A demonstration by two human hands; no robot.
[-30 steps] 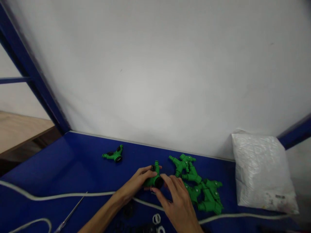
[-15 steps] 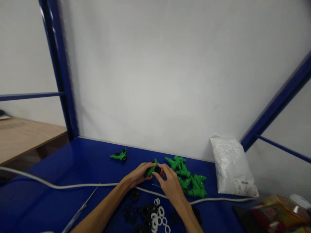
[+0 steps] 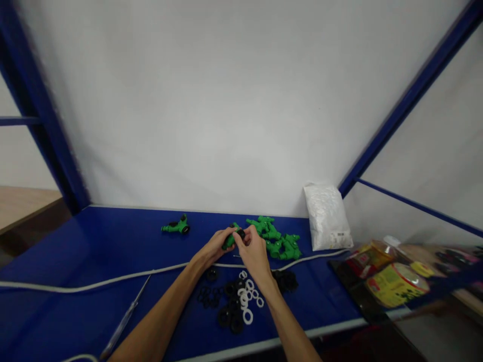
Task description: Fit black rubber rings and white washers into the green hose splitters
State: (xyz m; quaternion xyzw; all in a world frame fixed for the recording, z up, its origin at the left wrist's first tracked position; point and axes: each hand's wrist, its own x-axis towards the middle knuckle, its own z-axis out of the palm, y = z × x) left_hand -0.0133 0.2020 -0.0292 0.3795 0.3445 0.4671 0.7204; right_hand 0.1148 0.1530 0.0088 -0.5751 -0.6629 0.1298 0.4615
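Around the body of a green Y-shaped hose connector my left hand is closed. My right hand pinches the black collar at the connector's right end. Both hands hold it just above the blue table. Right behind my right hand lies a pile of similar green connectors. Another green connector with black parts rests alone to the left. Below my hands are white rings, black collars and small black rings.
A white cable crosses the table under my arms. A pointed tool with a clear handle lies at left. A white plastic bag leans at the back right. Food packets and more black parts are at right.
My view has swung right and down, so more of the table's front edge and the packets shows. Both hands stay on the connector and its black collar.
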